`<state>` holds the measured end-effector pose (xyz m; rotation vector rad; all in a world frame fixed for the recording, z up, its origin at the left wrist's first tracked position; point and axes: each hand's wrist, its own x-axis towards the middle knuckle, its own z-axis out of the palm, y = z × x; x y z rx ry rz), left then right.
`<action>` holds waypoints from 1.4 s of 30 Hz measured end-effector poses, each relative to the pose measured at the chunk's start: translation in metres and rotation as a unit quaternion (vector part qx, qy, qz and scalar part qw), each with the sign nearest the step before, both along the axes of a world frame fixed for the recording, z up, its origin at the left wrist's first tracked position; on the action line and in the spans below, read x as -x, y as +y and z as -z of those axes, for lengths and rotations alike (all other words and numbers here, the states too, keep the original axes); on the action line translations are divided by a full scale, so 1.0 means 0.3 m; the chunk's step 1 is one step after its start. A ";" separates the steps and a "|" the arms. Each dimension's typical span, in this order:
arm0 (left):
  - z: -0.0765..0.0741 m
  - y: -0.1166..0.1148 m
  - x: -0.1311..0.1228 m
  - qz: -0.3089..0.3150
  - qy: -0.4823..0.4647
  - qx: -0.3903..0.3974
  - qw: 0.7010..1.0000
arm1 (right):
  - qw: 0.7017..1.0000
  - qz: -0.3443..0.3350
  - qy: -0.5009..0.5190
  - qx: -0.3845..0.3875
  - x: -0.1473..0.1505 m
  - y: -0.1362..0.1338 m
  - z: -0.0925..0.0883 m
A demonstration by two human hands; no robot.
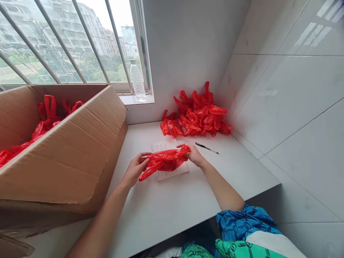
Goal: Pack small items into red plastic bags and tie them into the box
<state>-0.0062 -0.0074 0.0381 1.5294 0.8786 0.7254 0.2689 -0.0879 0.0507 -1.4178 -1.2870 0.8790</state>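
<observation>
My left hand (136, 169) and my right hand (192, 154) both pinch a red plastic carrier bag (163, 161), stretched between them just above a sheet of paper. That printed paper or notebook (172, 172) lies on the white counter (161, 218) under the bag, partly hidden by it. Behind it, a heap of red plastic bags (196, 116) sits against the wall. More red bags (45, 120) lie inside an open cardboard box (53, 161) to my left.
A black pen (206, 148) lies to the right of my right hand. A plastic water bottle (137, 81) stands on the barred window's sill. Tiled walls rise on the right, and the counter's front edge runs close to my blue patterned clothing.
</observation>
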 end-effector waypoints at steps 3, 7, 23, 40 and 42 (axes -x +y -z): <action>0.027 0.041 0.033 -0.008 0.044 -0.008 0.999 | 0.997 0.069 -0.020 -0.001 -0.046 0.021 0.023; 0.037 0.049 0.072 -0.011 0.108 -0.066 0.992 | 0.992 0.127 -0.026 0.010 -0.115 0.012 0.025; 0.036 -0.089 -0.100 0.055 0.331 -0.424 0.841 | 0.860 -0.003 -0.490 -0.142 0.193 -0.077 -0.035; 0.109 -0.112 -0.135 0.042 0.306 -0.481 0.820 | 0.855 -0.004 -0.516 -0.047 0.210 -0.016 0.156; 0.107 -0.114 -0.135 0.040 0.306 -0.480 0.821 | 0.857 -0.007 -0.513 -0.046 0.208 -0.016 0.155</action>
